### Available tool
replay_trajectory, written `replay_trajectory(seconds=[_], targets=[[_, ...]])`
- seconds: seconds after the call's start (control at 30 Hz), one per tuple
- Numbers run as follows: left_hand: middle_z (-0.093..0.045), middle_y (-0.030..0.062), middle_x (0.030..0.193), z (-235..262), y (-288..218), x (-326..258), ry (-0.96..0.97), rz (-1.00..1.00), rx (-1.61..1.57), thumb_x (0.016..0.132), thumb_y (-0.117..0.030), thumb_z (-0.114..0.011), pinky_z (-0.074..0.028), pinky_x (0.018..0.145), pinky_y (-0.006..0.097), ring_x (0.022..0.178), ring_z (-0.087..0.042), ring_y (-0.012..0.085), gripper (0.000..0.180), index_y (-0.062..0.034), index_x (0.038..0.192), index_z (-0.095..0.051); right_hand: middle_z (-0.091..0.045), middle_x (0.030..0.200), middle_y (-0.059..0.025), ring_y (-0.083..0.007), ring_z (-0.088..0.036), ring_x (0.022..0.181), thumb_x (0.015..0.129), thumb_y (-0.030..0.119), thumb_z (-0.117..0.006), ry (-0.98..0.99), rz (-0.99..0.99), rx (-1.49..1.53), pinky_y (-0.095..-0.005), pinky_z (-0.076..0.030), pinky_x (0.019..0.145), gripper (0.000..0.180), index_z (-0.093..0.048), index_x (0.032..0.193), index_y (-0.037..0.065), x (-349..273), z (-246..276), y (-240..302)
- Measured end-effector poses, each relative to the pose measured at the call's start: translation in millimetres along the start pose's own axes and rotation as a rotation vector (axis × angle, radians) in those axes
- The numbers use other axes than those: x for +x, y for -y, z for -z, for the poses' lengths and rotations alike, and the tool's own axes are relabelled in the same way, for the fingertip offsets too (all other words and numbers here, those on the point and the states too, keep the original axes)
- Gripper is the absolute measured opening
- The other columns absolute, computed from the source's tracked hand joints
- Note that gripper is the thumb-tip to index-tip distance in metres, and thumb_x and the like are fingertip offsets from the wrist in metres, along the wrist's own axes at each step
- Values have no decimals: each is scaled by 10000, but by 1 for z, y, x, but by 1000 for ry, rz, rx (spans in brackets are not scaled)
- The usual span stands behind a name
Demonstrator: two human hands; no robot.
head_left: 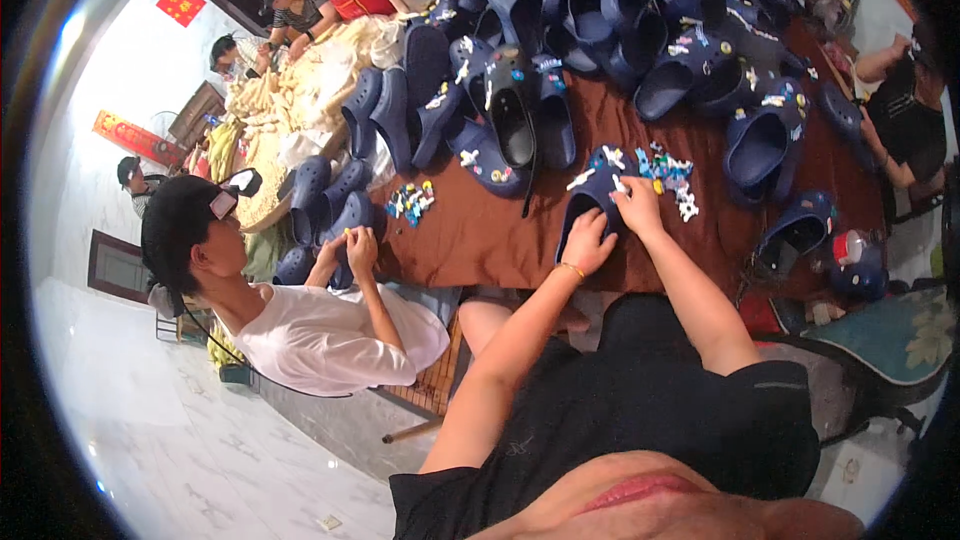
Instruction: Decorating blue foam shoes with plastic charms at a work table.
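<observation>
A navy blue foam clog (pixel 583 202) lies on the brown cloth in front of me, its toe pointing away. White and coloured shoe charms sit on its upper. My left hand (pixel 588 242) grips the clog at its opening, some fingers hidden inside or behind the rim. My right hand (pixel 638 208) is at the right side of the toe, its fingertips pinched on a small white charm (pixel 619 184) against the upper. Whether that charm is in a hole cannot be made out. Just right of the clog lies a pile of loose charms (pixel 667 168), with white ones nearest me.
Heaped navy clogs (pixel 690 65) cover the table's far side; a darker clog (pixel 511 105) stands among them. At left, a person in white (pixel 320 340) handles a small yellow piece beside another charm pile (pixel 411 202). Another person (pixel 900 110) works at right.
</observation>
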State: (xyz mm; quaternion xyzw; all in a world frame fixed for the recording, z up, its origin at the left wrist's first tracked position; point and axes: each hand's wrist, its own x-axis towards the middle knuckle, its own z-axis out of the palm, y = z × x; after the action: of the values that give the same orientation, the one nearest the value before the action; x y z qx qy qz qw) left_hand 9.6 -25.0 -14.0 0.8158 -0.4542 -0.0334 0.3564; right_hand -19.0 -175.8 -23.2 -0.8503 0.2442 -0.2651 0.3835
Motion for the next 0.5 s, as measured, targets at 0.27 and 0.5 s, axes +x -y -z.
replay_trajectory(seconds=[0.27,0.5], targets=[[-455,231,1094,29,-7,-8,-41,-68,-70,664,-131,-537,-341,897,412,1032,-418,379,262,35,867,-535,-513,956,-186,-301,-530,850,649,268,-710,351,-121,85,-364,-434,754,536,-495,1063,2,6,14,5],[-525,216,774,36,23,-16,146,104,-195,681,-97,-465,-403,713,416,775,-506,358,174,51,756,-516,-479,888,-119,-212,-506,743,608,153,-700,318,30,102,-302,-434,686,436,-508,983,41,-17,0,9]])
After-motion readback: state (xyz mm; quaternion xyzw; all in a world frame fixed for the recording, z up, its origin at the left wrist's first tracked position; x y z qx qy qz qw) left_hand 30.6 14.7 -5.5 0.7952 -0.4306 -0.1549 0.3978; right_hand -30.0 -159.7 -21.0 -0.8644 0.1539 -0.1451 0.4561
